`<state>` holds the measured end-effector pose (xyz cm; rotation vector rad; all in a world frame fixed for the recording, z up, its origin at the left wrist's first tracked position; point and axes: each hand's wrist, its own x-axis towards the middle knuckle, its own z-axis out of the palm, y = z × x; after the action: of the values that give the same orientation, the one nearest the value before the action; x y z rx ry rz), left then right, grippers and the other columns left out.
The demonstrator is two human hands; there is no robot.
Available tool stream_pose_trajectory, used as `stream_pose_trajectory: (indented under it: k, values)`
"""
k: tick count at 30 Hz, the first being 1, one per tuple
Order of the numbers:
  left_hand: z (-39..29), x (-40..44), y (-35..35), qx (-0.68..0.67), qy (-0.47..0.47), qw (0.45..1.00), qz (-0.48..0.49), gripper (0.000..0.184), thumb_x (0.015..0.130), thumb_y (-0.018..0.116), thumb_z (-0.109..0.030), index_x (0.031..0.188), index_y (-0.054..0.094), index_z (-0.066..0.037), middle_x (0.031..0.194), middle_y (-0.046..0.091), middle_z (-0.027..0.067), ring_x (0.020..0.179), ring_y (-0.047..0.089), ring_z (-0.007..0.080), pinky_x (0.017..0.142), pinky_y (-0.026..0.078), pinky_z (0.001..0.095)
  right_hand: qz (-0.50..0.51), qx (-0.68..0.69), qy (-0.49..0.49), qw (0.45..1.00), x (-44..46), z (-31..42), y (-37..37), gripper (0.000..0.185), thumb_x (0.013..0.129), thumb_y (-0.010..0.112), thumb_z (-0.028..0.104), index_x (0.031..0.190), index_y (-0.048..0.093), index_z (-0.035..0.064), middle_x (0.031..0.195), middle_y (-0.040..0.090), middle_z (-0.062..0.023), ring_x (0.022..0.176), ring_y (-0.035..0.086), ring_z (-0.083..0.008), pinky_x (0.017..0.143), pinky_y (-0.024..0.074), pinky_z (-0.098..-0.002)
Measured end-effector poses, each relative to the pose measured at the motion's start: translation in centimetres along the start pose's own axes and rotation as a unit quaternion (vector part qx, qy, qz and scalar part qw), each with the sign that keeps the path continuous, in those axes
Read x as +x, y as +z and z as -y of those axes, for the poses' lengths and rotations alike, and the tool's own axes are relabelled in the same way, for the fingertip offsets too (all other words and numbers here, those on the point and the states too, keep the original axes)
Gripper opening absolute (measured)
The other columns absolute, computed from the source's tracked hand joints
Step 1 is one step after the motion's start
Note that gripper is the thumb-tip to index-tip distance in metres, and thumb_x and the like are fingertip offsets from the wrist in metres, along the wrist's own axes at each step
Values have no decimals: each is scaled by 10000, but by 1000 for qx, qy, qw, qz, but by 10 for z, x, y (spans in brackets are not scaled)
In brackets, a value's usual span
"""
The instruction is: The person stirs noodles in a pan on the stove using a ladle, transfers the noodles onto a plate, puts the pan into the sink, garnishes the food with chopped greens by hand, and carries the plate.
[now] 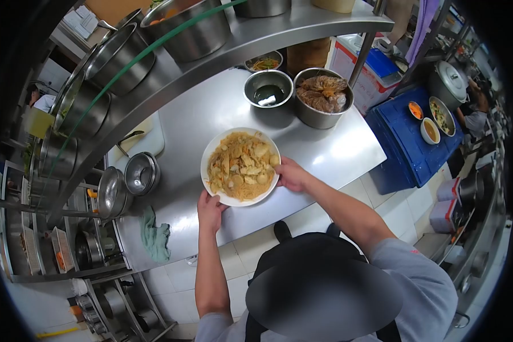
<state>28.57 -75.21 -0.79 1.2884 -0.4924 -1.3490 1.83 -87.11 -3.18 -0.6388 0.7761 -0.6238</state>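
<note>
A white plate [205, 181] heaped with noodles and chunks of food [243, 165] is at the front edge of the steel counter. My left hand [211, 211] grips its lower left rim, thumb on top. On the right side, my right hand [291, 174] is closed on the rim. Behind the plate stand a steel bowl with dark liquid [268, 89] and a larger steel pot with brown bagged contents [323, 98]. To the left of the plate, small steel bowls [142, 173] are stacked.
A green cloth [155, 235] lies on the counter [182, 233] at the left. Overhead, a steel shelf [205, 68] holds deep pans. A blue bin [411, 145] with bowls on its lid stands right. Another person [475, 117] is at the far right.
</note>
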Motion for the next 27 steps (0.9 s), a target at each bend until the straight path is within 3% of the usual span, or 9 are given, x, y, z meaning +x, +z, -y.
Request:
stream_pose_trajectory:
  k: [7,9,13,15,16,21,23,27]
  values:
    - [13,-68,62,-10,22,1000,-6,416,880,443,46,1295,467,30,1229,611,157,1067,657,253,882,577,399,-62,-5,-48,997,-113,16,-13,531,894,431,-32,1420,422,34,1288,593,-152,1100,660,-264,856,610,-402]
    - [23,-74,88,-28,21,999,28,443,883,459,64,1325,459,33,1211,610,131,1038,651,210,834,572,336,-80,-15,-54,995,-149,30,-23,549,888,430,-35,1431,431,51,1286,598,-135,1113,649,-250,845,601,-396]
    - [29,-92,170,-1,13,997,79,453,878,452,68,1330,457,43,1195,618,129,1024,661,212,832,576,340,-125,-15,-105,986,-210,55,-82,547,881,440,-36,1423,454,39,1293,600,-133,1133,630,-231,842,583,-386]
    - [40,-90,212,10,20,996,82,455,875,451,67,1329,461,43,1180,622,128,1012,665,209,832,581,345,-127,-40,-181,974,-237,68,-109,558,874,432,-52,1425,449,35,1297,596,-131,1134,629,-231,843,582,-388]
    - [44,-89,231,14,31,994,104,449,873,451,67,1322,465,45,1179,622,129,1014,664,208,836,581,345,-106,8,-194,975,-254,78,-117,587,869,427,-69,1445,420,43,1319,580,-128,1146,623,-232,845,582,-391]
    - [67,-100,346,-3,11,990,139,408,866,441,68,1271,487,58,1185,621,133,1029,661,211,873,576,349,-139,47,-199,969,-325,131,-189,624,876,426,-54,1485,353,61,1370,541,-134,1197,602,-248,895,576,-425]
    - [78,-104,377,-12,-1,986,164,409,866,438,65,1273,486,61,1192,621,137,1036,660,215,879,574,356,-118,108,-187,969,-355,148,-205,676,826,436,-56,1488,351,50,1446,482,-128,1286,540,-251,1033,490,-474]
    - [88,-110,436,-16,-15,980,196,413,865,434,59,1276,484,69,1210,622,151,1064,658,230,906,565,371,-146,133,-215,956,-393,159,-246,664,827,477,-6,1477,357,59,1434,500,-128,1267,556,-269,1017,497,-491]
